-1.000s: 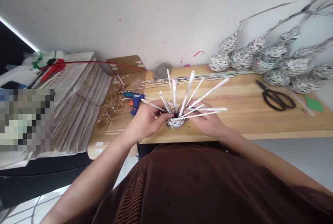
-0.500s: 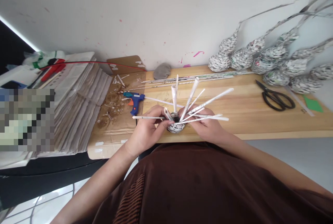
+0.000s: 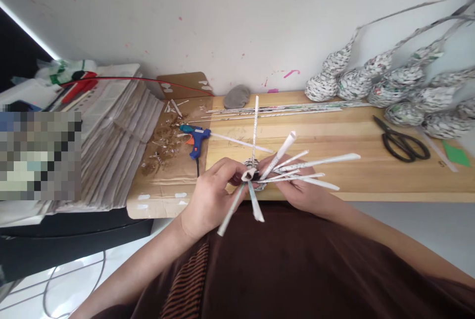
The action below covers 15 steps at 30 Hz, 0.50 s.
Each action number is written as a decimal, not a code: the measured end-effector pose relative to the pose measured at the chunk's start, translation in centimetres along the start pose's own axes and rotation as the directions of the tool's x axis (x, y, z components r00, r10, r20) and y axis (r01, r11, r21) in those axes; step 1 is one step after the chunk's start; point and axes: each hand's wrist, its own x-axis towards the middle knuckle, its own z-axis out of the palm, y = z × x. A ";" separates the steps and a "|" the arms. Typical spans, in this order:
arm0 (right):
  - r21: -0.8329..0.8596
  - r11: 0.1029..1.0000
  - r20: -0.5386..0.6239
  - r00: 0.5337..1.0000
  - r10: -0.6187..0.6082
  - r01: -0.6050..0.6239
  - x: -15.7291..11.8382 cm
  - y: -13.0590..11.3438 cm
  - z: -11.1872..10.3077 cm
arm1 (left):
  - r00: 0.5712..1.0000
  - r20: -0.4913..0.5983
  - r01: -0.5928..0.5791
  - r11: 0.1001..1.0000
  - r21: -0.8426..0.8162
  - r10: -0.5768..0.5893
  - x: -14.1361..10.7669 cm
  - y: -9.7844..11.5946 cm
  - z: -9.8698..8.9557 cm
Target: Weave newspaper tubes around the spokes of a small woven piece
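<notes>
A small woven paper piece (image 3: 261, 186) is held between both hands over the table's front edge, with several rolled paper sticks (image 3: 319, 162) fanning out of it. My left hand (image 3: 215, 193) grips its left side, thumb and fingers closed at the base of the sticks. Around the right side, my right hand (image 3: 297, 185) is wrapped, with several sticks passing over its fingers. One stick points up toward the wall, and two slant down over the brown clothing. The fingers partly hide the woven body.
Blue glue gun (image 3: 196, 138) lies on cardboard (image 3: 159, 180) at left, beside stacked newspapers (image 3: 115, 146). Long paper rods (image 3: 282, 110) and a grey stone (image 3: 236, 97) lie behind. Black scissors (image 3: 403, 143), woven gourd shapes (image 3: 393, 86) and a green piece (image 3: 455, 153) are at right.
The woven piece has turned and tilted in my hands; two sticks now point down toward me. The stick that pointed left over my left hand no longer does. The view has shifted slightly.
</notes>
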 end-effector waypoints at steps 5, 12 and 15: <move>-0.086 0.995 0.032 0.999 -0.038 0.041 0.7 -0.7 -0.2 | 1.000 0.012 -0.018 0.999 0.043 0.017 -0.8 -0.6 0.1; -0.018 0.994 -0.032 0.993 -0.113 0.112 0.7 0.0 0.5 | 0.998 -0.052 -0.008 0.987 0.159 0.017 -1.0 -0.1 0.1; 0.038 0.999 -0.010 1.000 -0.023 0.023 0.3 0.3 0.8 | 0.996 -0.071 0.069 0.985 0.157 -0.058 -0.7 0.7 0.3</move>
